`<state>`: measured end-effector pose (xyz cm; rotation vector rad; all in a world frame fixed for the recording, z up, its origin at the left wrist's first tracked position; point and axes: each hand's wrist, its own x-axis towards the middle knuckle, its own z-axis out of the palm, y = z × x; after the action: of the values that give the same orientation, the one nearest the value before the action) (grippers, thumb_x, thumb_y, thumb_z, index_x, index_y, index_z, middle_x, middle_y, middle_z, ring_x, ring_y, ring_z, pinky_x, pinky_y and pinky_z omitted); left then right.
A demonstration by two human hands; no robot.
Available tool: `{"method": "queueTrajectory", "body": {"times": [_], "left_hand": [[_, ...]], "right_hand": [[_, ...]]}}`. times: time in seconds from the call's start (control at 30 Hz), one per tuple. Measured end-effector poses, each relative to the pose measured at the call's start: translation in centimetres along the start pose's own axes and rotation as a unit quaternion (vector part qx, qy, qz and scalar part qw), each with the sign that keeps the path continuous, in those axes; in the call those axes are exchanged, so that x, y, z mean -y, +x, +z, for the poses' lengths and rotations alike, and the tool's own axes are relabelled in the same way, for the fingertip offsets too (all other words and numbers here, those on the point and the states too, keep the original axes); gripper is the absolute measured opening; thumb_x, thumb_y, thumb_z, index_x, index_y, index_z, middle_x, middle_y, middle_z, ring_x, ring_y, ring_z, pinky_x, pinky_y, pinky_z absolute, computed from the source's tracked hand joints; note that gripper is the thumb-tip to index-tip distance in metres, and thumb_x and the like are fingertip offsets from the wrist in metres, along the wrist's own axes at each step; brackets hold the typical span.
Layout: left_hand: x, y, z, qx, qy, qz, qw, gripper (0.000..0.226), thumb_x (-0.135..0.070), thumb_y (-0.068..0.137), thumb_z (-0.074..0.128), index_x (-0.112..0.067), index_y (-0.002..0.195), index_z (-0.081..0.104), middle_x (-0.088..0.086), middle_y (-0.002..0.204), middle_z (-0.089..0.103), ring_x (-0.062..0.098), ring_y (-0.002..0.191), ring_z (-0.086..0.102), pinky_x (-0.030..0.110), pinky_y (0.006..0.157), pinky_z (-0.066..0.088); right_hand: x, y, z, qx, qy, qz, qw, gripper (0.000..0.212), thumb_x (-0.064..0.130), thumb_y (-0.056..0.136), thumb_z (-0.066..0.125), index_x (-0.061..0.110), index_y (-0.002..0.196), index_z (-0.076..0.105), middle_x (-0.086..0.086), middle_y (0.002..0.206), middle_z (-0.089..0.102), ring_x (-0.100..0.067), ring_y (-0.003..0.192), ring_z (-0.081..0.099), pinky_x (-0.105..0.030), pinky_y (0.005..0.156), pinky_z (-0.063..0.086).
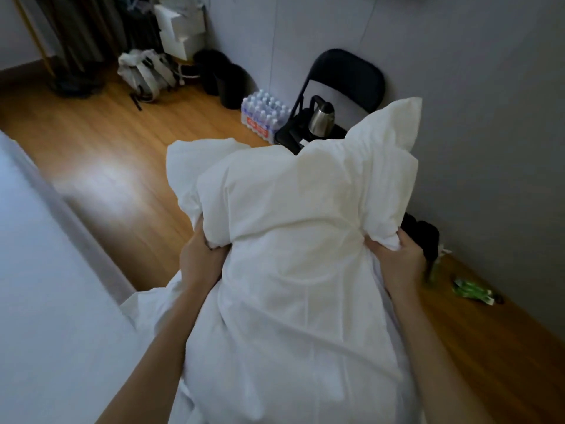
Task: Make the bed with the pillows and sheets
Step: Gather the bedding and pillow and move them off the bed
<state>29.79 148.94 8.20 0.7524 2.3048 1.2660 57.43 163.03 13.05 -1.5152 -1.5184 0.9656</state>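
Note:
A large white pillow [293, 240] in a white case fills the middle of the head view, held up in front of me over the floor. My left hand [200, 258] grips its left side, fingers curled into the fabric. My right hand [397, 258] grips a bunched fold on its right side. The lower part of the pillowcase hangs down toward me. The bed [46, 270] with its white sheet lies along the left edge.
A black folding chair [345, 87] holding a steel kettle [321, 117] stands by the wall behind the pillow. A pack of water bottles [263, 114], black bins [223, 78], a backpack [143, 71] and white boxes [180, 29] sit farther back. A green wrapper [470, 292] lies on the wood floor.

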Motion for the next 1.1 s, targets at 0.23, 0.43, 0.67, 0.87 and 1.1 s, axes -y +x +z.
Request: {"method": "queueTrajectory", "body": {"times": [0.23,0.43,0.67,0.87,1.1], "left_hand": [[-3.3,10.6,1.2,-0.141,0.021,-0.022,0.99,0.076,-0.041,0.076,0.064,-0.03,0.146,0.036,0.006,0.091,0.07,0.025,0.079,0.06,0.031,0.065,0.039],[-2.9,18.8,-1.2,-0.221,0.018,-0.036,0.974,0.078,-0.043,0.072,0.065,-0.043,0.143,0.031,0.003,0.103,0.071,0.03,0.092,0.065,0.048,0.076,0.054],[1.4,33.4,-4.6,-0.296,-0.012,-0.093,0.95,0.079,-0.044,0.068,0.067,-0.038,0.142,0.039,0.001,0.088,0.071,0.027,0.081,0.066,0.043,0.068,0.053],[0.3,51.3,-12.5,-0.303,-0.01,-0.083,0.949,0.074,-0.037,0.068,0.066,-0.041,0.137,0.039,0.0,0.08,0.068,0.024,0.074,0.063,0.04,0.065,0.052],[1.4,67.1,-18.1,-0.345,-0.019,-0.127,0.93,0.069,-0.051,0.063,0.06,-0.026,0.127,0.051,-0.002,0.065,0.058,0.034,0.07,0.059,0.038,0.061,0.047]], "right_hand": [[4.7,15.2,8.7,0.098,0.036,-0.061,0.993,0.025,0.019,0.076,0.08,0.024,0.098,0.068,0.021,0.083,0.063,0.004,0.069,0.058,-0.006,0.063,0.042],[8.8,23.4,19.3,0.191,0.028,-0.084,0.978,0.036,0.023,0.079,0.078,0.012,0.112,0.067,0.007,0.1,0.065,-0.01,0.09,0.061,-0.019,0.077,0.044],[14.2,31.4,38.5,0.254,0.011,-0.105,0.961,0.038,0.022,0.078,0.079,0.009,0.112,0.07,-0.002,0.102,0.071,-0.017,0.094,0.064,-0.023,0.076,0.045],[24.1,38.2,54.0,0.239,0.019,-0.126,0.963,0.043,0.03,0.072,0.081,0.011,0.109,0.07,-0.004,0.106,0.071,-0.017,0.097,0.065,-0.027,0.086,0.048],[33.3,45.6,69.7,0.259,0.04,-0.163,0.951,0.041,0.03,0.076,0.08,0.013,0.112,0.068,0.005,0.097,0.068,-0.013,0.09,0.06,-0.013,0.073,0.039]]}}
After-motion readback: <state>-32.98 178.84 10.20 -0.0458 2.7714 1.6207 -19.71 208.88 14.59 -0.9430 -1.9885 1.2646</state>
